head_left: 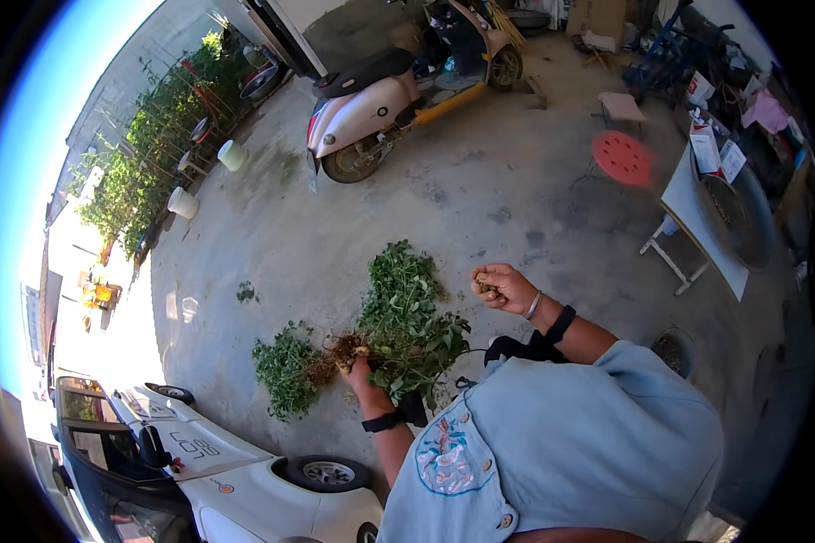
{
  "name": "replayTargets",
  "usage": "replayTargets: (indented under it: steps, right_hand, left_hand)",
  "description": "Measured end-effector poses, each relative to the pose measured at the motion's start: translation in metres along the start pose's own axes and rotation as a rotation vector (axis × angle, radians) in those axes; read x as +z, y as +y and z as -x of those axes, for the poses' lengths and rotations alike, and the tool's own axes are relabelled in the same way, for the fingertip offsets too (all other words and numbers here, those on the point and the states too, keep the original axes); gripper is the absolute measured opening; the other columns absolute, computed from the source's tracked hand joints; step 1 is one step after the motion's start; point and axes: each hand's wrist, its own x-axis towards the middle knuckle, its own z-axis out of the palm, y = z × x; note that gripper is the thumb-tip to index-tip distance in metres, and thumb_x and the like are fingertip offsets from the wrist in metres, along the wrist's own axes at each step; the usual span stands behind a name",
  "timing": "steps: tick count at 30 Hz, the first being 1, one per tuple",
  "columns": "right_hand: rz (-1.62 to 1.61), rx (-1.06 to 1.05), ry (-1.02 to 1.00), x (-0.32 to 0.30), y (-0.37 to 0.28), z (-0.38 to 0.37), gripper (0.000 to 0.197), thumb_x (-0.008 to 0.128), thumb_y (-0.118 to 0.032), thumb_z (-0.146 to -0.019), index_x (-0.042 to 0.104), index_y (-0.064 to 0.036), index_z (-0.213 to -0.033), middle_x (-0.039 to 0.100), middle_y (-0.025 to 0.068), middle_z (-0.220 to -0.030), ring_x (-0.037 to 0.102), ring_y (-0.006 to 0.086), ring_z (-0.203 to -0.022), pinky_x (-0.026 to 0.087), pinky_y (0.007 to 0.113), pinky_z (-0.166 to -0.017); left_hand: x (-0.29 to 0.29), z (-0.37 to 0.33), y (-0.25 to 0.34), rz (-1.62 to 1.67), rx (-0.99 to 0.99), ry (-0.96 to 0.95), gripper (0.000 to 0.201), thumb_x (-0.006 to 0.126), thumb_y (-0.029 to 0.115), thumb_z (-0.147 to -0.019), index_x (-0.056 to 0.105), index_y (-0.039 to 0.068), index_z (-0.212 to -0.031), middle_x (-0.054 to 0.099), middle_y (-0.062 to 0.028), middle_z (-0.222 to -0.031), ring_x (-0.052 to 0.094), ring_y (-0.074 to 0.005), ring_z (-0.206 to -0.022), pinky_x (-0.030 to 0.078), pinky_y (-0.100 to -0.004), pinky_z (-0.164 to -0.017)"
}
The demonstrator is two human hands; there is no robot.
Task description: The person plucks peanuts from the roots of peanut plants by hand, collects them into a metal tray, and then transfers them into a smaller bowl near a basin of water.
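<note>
Apparently partway through the work, a person has the left hand [359, 373] low at the centre of the view, its grip closed around brown, tangled roots [340, 349]. Leafy green stems lie on either side over the concrete floor [290, 253]: a smaller bunch [283, 373] to the left, a larger heap [403, 312] to the right. Raised and well apart from the roots, the right hand [509, 290] curls around a few tan, lumpy pods [485, 284], so these are already off the plant. Pale lumps among the roots suggest more pods are left, though they are too small to count.
</note>
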Motion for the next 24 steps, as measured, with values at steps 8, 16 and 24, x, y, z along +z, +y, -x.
replayTargets:
  steps: [8,16,24]
  right_hand:
    - [0.174,-0.186,0.463,-0.085,-0.031,0.055,0.01,0.05,-0.011,-0.082,0.051,-0.0026,-0.075,0.049,0.0038,-0.063,0.034,0.005,-0.043,0.024,0.019,-0.035]
    - [-0.304,-0.555,0.861,-0.263,-0.14,0.208,0.016,0.049,-0.013,-0.081,0.048,-0.0052,-0.067,0.048,0.0035,-0.061,0.043,0.0085,-0.047,0.027,0.018,-0.035]
    - [-0.495,-0.957,1.328,-0.429,-0.286,0.387,0.007,0.051,-0.013,-0.08,0.049,-0.007,-0.082,0.055,0.008,-0.071,0.055,0.0168,-0.055,0.043,0.021,-0.041]
  left_hand:
    - [0.052,0.043,-0.01,-0.083,-0.128,-0.126,0.029,0.056,0.002,-0.074,0.05,0.001,-0.102,0.055,-0.0064,-0.094,0.054,-0.0189,-0.083,0.047,-0.0328,-0.07]
    - [0.159,0.03,-0.105,-0.348,0.104,-0.255,0.031,0.057,0.006,-0.074,0.05,0.0,-0.104,0.055,-0.0073,-0.097,0.053,-0.0208,-0.087,0.045,-0.0337,-0.075]
    - [0.279,0.078,-0.127,-0.618,0.149,-0.477,0.029,0.055,0.005,-0.074,0.051,0.0,-0.102,0.055,-0.0078,-0.096,0.052,-0.021,-0.09,0.044,-0.0335,-0.078]
